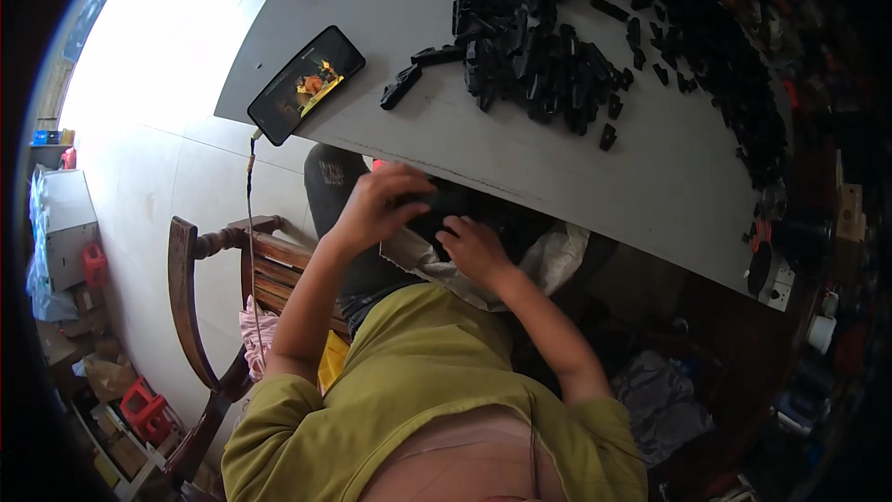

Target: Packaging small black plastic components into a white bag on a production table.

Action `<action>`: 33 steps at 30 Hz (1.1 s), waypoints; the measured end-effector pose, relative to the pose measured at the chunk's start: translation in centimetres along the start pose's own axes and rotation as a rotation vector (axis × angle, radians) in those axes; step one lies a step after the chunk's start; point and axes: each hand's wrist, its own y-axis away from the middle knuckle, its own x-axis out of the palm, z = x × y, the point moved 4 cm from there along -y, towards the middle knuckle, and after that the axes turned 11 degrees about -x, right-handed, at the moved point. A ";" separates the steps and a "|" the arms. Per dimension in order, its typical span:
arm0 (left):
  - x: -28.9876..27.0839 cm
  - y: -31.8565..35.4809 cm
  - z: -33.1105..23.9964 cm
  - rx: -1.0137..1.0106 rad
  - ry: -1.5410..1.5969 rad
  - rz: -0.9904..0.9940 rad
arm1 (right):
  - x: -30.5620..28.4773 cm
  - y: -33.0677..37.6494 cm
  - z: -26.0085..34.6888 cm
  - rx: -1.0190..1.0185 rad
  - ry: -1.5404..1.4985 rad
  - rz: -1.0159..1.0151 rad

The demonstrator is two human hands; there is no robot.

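Both hands meet just below the near edge of the grey flat desk, over the person's lap. Left hand curls its fingers around one end of a small black plastic part, gripping it; right hand pinches the other end of the same part from below. A pale crumpled sack lies under the hands. On the desk, well apart from them, sits a heap of similar black plastic parts, and a black smartphone with a lit screen lies near the desk's left corner. A brown wooden chair stands to the person's left.
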 end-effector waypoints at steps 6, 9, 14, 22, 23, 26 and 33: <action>1.3 3.1 2.0 0.126 -0.203 0.282 | 0.6 -1.4 -0.5 0.187 -0.061 0.160; 2.5 5.5 2.0 0.108 -0.428 0.408 | 0.9 0.8 -0.1 0.158 -0.283 0.301; 2.2 6.0 1.2 0.061 -0.506 0.565 | 0.5 2.9 1.6 0.145 -0.533 0.275; 2.1 7.5 1.3 0.031 -0.521 0.526 | -0.5 3.8 0.3 0.304 -0.767 0.223; 2.1 7.5 1.3 0.028 -0.517 0.528 | -0.6 4.2 -0.4 0.396 -0.829 0.209; 2.1 7.5 1.3 0.037 -0.525 0.507 | -1.9 4.7 -2.2 0.397 -0.503 0.188; 2.3 7.7 1.2 0.040 -0.561 0.504 | -3.6 4.5 -2.7 0.458 -0.231 0.157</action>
